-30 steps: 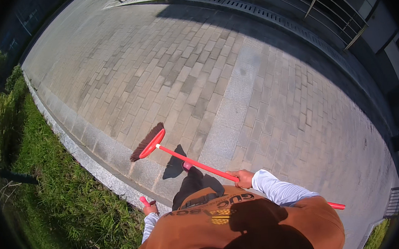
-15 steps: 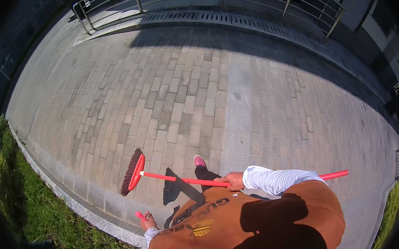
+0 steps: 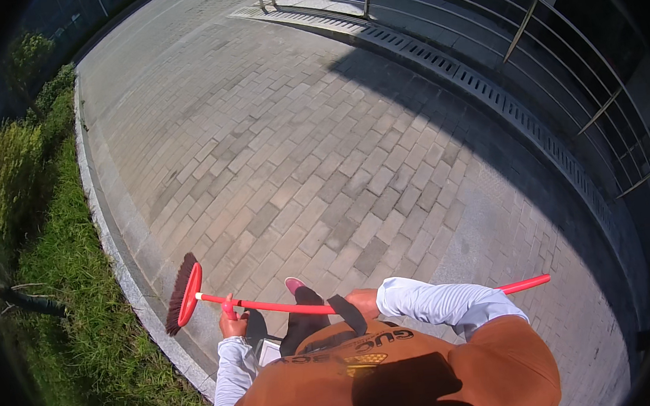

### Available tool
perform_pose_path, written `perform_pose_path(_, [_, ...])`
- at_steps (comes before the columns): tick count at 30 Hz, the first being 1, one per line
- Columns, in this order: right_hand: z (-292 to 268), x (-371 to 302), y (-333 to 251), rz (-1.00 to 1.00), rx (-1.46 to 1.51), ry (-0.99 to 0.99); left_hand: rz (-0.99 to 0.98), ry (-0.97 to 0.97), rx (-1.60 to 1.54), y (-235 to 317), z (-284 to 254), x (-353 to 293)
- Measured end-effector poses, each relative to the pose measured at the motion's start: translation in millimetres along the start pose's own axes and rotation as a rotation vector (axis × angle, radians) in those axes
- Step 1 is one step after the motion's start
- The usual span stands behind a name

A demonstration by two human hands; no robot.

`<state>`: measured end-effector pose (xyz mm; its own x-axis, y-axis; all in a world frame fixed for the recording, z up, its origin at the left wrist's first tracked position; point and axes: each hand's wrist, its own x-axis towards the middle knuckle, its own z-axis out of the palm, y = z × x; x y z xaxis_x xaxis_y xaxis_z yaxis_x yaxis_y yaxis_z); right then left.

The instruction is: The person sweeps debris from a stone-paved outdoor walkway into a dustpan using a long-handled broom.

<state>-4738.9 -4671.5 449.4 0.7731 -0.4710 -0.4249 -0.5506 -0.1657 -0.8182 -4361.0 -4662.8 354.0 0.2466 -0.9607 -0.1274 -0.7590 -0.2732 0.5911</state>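
A red broom with dark brown bristles lies slantwise across my front, its head over the paving edge at the left. Around its red stick my right hand is closed, and the stick runs on under my right arm. My left hand is closed on an upright handle with a pinkish-red end, close to the broom stick. Whether the two touch I cannot tell. A white-edged object shows beside my left forearm, partly hidden by my orange shirt; its kind is unclear. A dark strap crosses the stick.
Brick paving stretches ahead. A pale stone kerb borders grass and shrubs at the left. Along the right run a slotted drain and a metal railing, partly in shadow. My pink shoe is below.
The view has swung to the right. The broom head now lies nearer the kerb, and my left hand with the red-ended handle has come up close to the broom stick.
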Motion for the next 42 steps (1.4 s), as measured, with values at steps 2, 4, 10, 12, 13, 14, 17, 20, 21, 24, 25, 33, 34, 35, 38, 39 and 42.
perform_pose_path(2, [-46, 35, -16, -0.008, -0.012, -0.085, 0.013, 0.029, -0.087, -14, 9, 42])
perform_pose_path(4, [-64, 79, 7, 0.006, -0.015, -0.103, 0.006, 0.048, -0.191, -33, 19, 79])
perform_pose_path(10, [-201, 184, -42, 0.105, 0.002, -0.244, -0.164, 0.053, -0.298, -39, 1, 203])
perform_pose_path(12, [-232, 211, -43, 0.095, 0.077, -0.267, -0.215, 0.102, -0.351, -30, -9, 233])
perform_pose_path(13, [-250, 227, -45, 0.085, 0.114, -0.275, -0.235, 0.132, -0.373, -27, -16, 251])
perform_pose_path(14, [-270, 245, -48, 0.140, 0.088, -0.354, -0.220, 0.151, -0.380, -34, -15, 269])
perform_pose_path(17, [-330, 292, -50, -0.019, -0.036, -0.284, -0.103, 0.276, -0.324, -38, -23, 331])
perform_pose_path(20, [-387, 339, -57, 0.127, -0.280, -0.262, -0.127, 0.369, -0.212, -35, -39, 383])
perform_pose_path(21, [-414, 353, -67, 0.170, -0.340, -0.244, -0.129, 0.394, -0.149, -33, -45, 400])
perform_pose_path(24, [-483, 402, -73, 0.072, -0.379, -0.228, -0.151, 0.395, -0.068, -26, -64, 453])
perform_pose_path(25, [-502, 420, -73, 0.056, -0.380, -0.238, -0.168, 0.360, -0.045, -24, -68, 468])
perform_pose_path(33, [-660, 583, -137, -0.395, -0.683, -0.076, -0.102, 0.416, 0.107, -18, -141, 630])
perform_pose_path(34, [-678, 605, -150, -0.410, -0.720, -0.055, -0.102, 0.435, 0.109, -23, -148, 652])
perform_pose_path(35, [-695, 626, -163, -0.422, -0.758, -0.036, -0.104, 0.452, 0.107, -29, -152, 671])
perform_pose_path(38, [-740, 690, -196, -0.494, -0.851, -0.006, -0.100, 0.477, 0.097, -50, -164, 734])
perform_pose_path(39, [-752, 708, -206, -0.522, -0.878, 0.001, -0.096, 0.481, 0.093, -60, -167, 754])
perform_pose_path(42, [-790, 772, -239, -0.722, -0.794, 0.033, -0.175, 0.483, -0.004, -95, -183, 823])
